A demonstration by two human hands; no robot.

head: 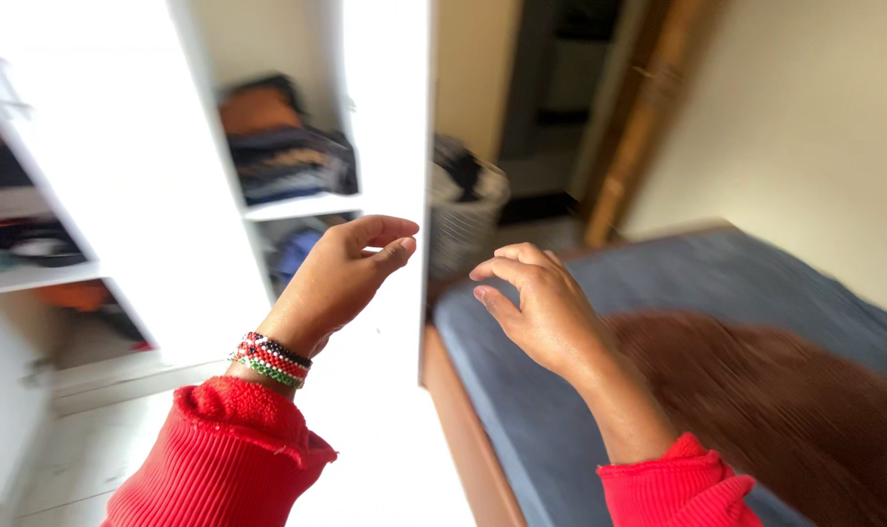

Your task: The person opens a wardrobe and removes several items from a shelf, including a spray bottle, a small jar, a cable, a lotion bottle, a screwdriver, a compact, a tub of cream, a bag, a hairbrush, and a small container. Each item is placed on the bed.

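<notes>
My left hand (341, 273) is raised in front of a white wardrobe (131, 195), fingers curled loosely and apart, holding nothing. A beaded bracelet (270, 359) circles that wrist above a red sleeve (219, 459). My right hand (536, 307) hovers over the near corner of a bed with a blue-grey sheet (658, 283), fingers spread and empty. The two hands are close together without touching. The picture is blurred by motion.
Folded clothes (282, 146) lie on the wardrobe shelves. A brown furry blanket (775, 390) lies on the bed at right. A woven laundry basket (463, 210) with clothes stands behind the wardrobe. A doorway and wooden poles (639, 127) are at the back.
</notes>
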